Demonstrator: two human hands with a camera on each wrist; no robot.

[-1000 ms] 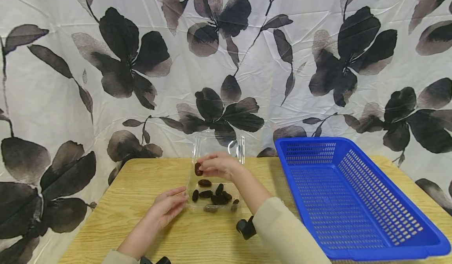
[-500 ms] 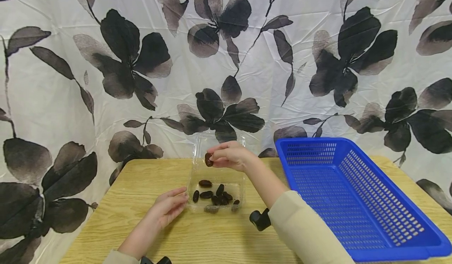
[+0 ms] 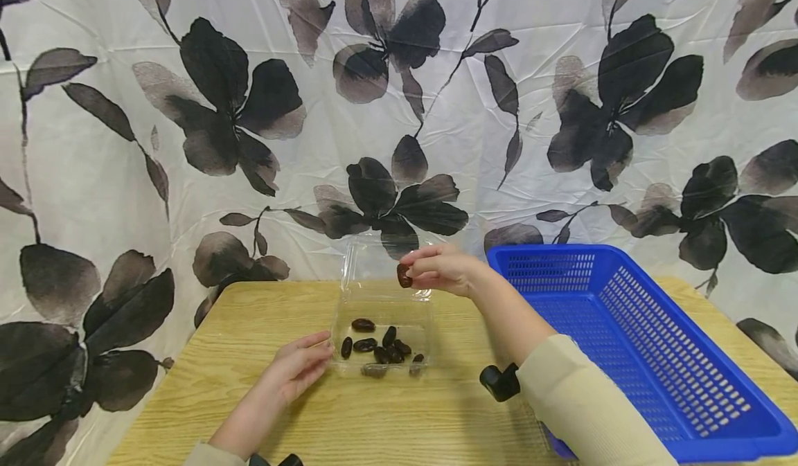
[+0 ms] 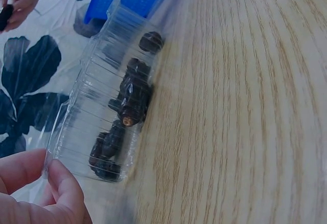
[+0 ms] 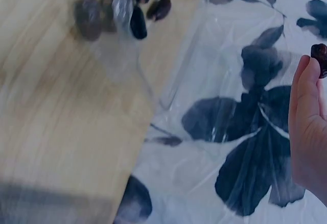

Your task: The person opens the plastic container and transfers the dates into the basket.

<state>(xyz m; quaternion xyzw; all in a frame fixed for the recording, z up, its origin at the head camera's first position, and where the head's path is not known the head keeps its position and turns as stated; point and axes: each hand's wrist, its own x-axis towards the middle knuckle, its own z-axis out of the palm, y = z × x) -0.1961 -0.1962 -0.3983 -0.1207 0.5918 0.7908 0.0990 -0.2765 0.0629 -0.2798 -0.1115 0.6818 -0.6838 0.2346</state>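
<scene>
Between the fingertips and thumb of my right hand (image 3: pixel 445 272) is a brown date (image 3: pixel 404 275), held up over the right side of the raised lid in the head view. The right wrist view shows the same date (image 5: pixel 320 58) at the fingertips. My left hand (image 3: pixel 298 369) is at the left side of a clear plastic clamshell box (image 3: pixel 405 311). In the left wrist view, the thumb and forefinger of that hand (image 4: pixel 53 196) pinch the box's rim (image 4: pixel 47 165). Several dark dates (image 3: pixel 364 345) lie inside the box, and its clear lid (image 3: pixel 368 269) stands open at the back.
To the right stands a large blue plastic basket (image 3: pixel 589 307) with perforated walls. A wooden table (image 3: pixel 249 314) bears the box and basket. Behind it hangs a white curtain (image 3: pixel 299 133) with dark flowers. A black wrist device (image 3: pixel 499 383) sits under the right forearm.
My right hand has moved right with the date, from above the box's left side toward the basket, rising slightly. My left hand stays at the box.
</scene>
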